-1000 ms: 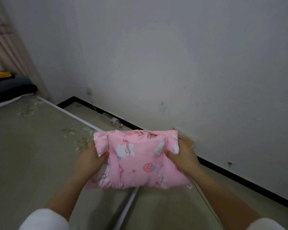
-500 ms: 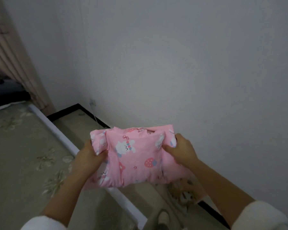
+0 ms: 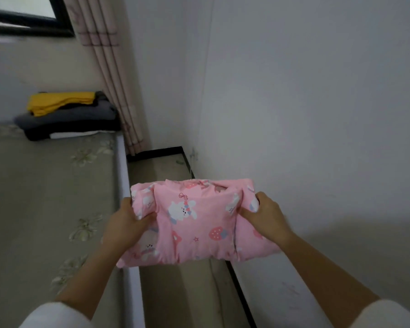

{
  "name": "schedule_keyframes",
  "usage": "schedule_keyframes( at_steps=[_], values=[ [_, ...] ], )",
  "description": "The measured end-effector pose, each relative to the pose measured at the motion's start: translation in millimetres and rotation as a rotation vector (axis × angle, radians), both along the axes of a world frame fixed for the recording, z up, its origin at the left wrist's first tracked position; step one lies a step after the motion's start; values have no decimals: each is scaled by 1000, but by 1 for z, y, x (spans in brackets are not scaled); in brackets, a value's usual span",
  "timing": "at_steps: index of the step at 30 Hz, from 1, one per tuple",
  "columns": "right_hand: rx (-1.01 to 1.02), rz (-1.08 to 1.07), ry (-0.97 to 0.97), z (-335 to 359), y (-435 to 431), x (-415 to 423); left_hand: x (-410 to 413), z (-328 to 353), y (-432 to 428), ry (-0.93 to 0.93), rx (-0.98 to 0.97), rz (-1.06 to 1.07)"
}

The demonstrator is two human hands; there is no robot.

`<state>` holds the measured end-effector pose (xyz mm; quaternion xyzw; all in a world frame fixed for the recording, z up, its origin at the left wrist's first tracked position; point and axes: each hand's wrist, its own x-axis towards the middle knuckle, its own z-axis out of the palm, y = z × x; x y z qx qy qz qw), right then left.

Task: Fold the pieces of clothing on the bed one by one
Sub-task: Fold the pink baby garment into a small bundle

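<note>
A folded pink padded garment (image 3: 199,223) printed with bunnies and strawberries is held in the air in front of me, above the bed's right edge and the floor strip beside it. My left hand (image 3: 126,223) grips its left side, thumb on top. Gripping the right side is my right hand (image 3: 263,216), its thumb pressed into the fabric. The bed (image 3: 45,197) with its beige flowered cover lies to the left.
A stack of folded clothes (image 3: 66,114), yellow on grey and black, sits at the far end of the bed. A striped curtain (image 3: 109,72) hangs in the corner below a window (image 3: 21,15). A white wall (image 3: 294,114) runs along the right, with a narrow floor strip (image 3: 166,176) beside the bed.
My view has swung left toward the far end of the bed, bringing the clothes stack, curtain and window into sight. Both hands still hold the pink garment the same way.
</note>
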<state>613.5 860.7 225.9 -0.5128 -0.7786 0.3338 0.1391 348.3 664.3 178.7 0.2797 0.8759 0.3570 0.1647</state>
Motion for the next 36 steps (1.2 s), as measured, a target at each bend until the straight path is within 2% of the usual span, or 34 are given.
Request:
schedule_keyframes(
  at_steps=[5, 9, 18, 28, 32, 36],
  values=[
    [-31, 140, 43, -9, 59, -79, -49, 10, 19, 13, 54, 141],
    [-70, 222, 77, -20, 109, -151, -107, 15, 47, 35, -16, 223],
    [-133, 293, 139, -24, 230, -337, -269, 36, 137, -102, 71, 351],
    [-133, 454, 93, -19, 356, -528, -437, 36, 218, -201, 151, 451],
    [-220, 487, 90, -17, 400, -613, -506, 34, 250, -218, 179, 536],
    [-326, 535, 72, -17, 421, -698, -565, 33, 265, -175, 125, 612]
  ],
)
